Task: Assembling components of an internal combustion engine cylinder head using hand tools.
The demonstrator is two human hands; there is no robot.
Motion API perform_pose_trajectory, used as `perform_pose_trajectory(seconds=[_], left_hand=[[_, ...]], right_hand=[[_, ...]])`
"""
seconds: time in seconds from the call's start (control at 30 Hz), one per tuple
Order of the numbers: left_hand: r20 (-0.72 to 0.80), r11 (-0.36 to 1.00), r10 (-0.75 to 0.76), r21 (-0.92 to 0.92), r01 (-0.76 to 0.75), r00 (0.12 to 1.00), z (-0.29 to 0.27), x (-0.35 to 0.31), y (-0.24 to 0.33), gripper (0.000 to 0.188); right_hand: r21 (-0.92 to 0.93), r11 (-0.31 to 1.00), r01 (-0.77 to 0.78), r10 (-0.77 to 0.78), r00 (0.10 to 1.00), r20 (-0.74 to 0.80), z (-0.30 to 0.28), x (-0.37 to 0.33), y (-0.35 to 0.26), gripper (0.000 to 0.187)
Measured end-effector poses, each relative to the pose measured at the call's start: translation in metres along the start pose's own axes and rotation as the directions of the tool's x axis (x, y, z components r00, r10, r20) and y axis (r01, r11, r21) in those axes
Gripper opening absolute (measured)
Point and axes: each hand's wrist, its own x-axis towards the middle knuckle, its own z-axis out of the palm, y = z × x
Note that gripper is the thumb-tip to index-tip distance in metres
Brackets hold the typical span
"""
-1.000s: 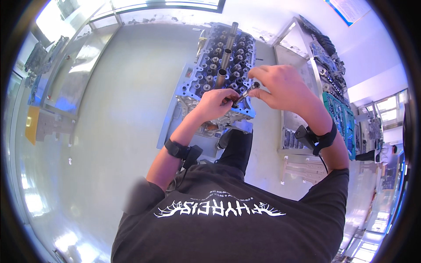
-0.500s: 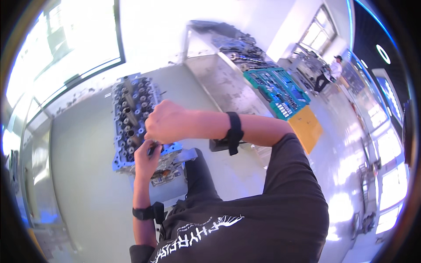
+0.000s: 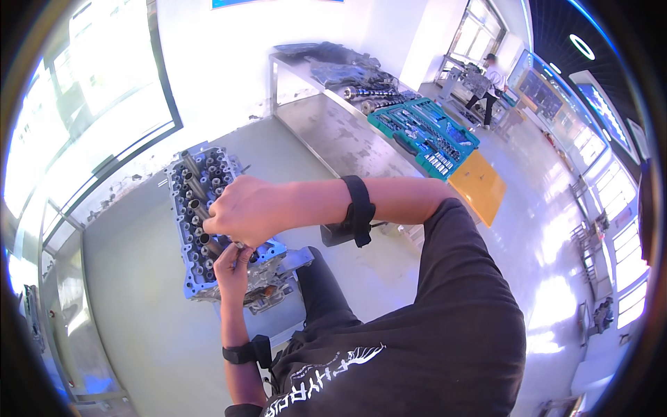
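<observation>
A metal engine cylinder head (image 3: 187, 243) stands in front of me, with valve springs and upright tubes set in its top. My right hand (image 3: 244, 208) is closed in a fist above its right side, knuckles upward; what it grips is hidden beneath the fingers. Just below it, my left hand (image 3: 233, 270) pinches with thumb and forefinger, close to the cylinder head's near edge. A small shiny metal bit shows where the two hands meet, too small to name. Both wrists wear black straps.
To the right, a metal workbench (image 3: 313, 128) carries camshafts (image 3: 375, 97), dark parts and an open green socket set case (image 3: 425, 135). A yellow board (image 3: 479, 186) sits beyond the case. Another person (image 3: 492, 87) stands far back by machinery. A large window is at left.
My view has shifted, so the bench and cylinder head sit differently in the picture. Both hands stay together over the cylinder head, with the right fist turned slightly.
</observation>
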Motion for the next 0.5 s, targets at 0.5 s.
perform_pose_trajectory(seconds=[0.5], left_hand=[[0.141,0.983,-0.125,-0.118,0.142,0.982,-0.0042,0.0031,0.0059,0.013]], right_hand=[[-0.089,0.993,0.076,-0.061,0.984,0.166,-0.0096,0.0061,0.0017,0.023]])
